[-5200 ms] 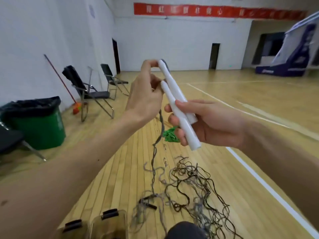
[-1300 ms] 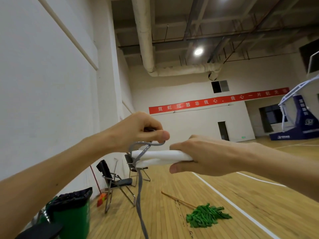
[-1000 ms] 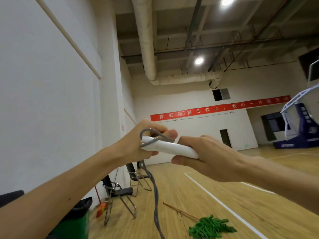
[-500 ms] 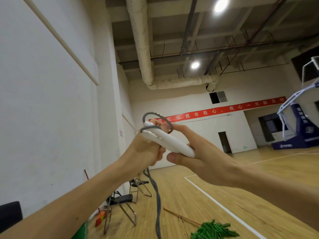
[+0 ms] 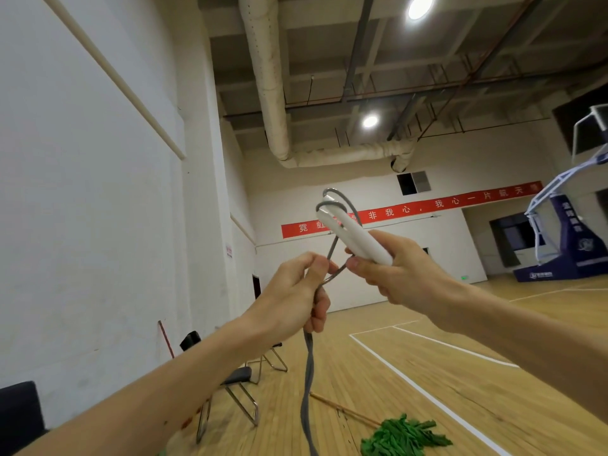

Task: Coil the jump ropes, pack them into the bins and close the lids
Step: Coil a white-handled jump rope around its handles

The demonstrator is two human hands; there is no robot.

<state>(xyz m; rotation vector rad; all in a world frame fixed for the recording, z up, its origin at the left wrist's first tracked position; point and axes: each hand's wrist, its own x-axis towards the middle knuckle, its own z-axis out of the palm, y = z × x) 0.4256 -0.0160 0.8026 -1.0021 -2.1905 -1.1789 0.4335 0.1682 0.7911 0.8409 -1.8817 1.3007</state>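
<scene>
While the right hand grips the two white handles side by side, tilted up and to the left, the grey rope loops out of their upper ends and runs down into the left hand, just below and left of them. That hand is curled round the doubled rope, thumb and forefinger pinching the strands together; below the fist the rope hangs down out of view. Both hands are raised, close together. Behind, a green mop lies on the floor near a chair.
</scene>
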